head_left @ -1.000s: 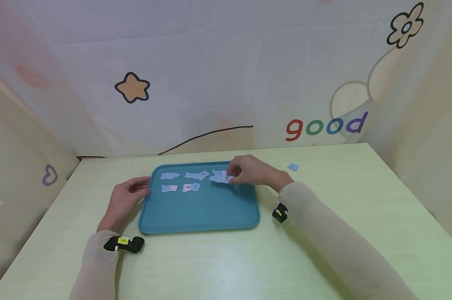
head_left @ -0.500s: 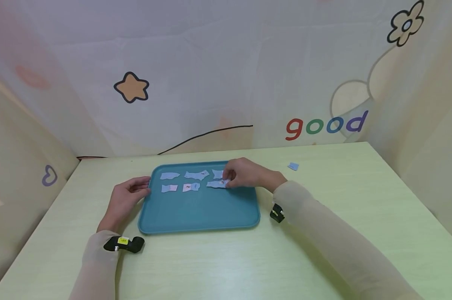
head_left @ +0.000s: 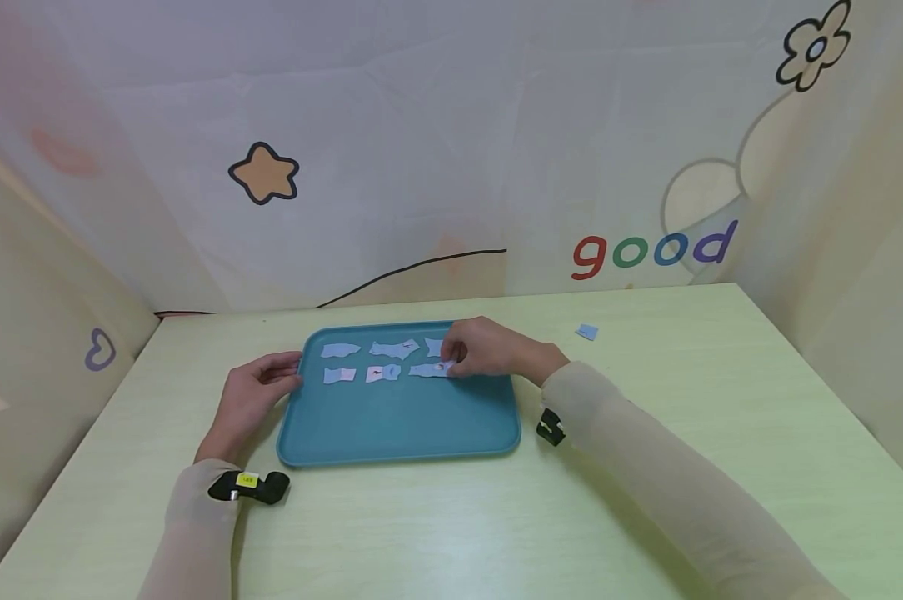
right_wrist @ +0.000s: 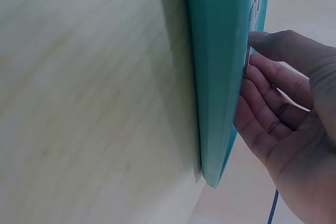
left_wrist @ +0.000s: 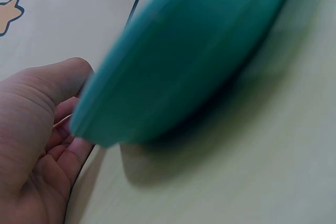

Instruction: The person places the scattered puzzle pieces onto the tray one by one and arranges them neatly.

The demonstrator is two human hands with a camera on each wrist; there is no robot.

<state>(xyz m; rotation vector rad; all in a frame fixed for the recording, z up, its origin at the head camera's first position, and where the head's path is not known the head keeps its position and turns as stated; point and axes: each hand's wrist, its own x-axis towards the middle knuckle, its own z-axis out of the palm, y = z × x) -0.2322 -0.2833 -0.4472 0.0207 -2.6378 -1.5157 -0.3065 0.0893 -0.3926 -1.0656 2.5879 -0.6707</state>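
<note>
A blue-green tray (head_left: 395, 425) lies on the table with torn pieces of light-blue printed paper on it, in two rows. My right hand (head_left: 489, 346) is over the tray's far right part and pinches a paper piece (head_left: 426, 370) between thumb and fingers, at the right end of the lower row. In the right wrist view that piece shows edge-on at the fingertips. The hand partly covers another piece (head_left: 432, 346) behind it. My left hand (head_left: 252, 396) holds the tray's left rim, its thumb (left_wrist: 73, 74) against the edge in the left wrist view.
Other paper pieces lie in the upper row, such as a pointed one (head_left: 340, 350), and in the lower row, such as a blue-and-pink one (head_left: 339, 376). A small blue scrap (head_left: 587, 332) lies on the table (head_left: 646, 392) right of the tray. A printed curtain (head_left: 421, 150) stands behind.
My right hand has brought the pinched paper piece toward me and slightly left, from over the upper row to the lower row's right end. My left hand has stayed at the tray rim.
</note>
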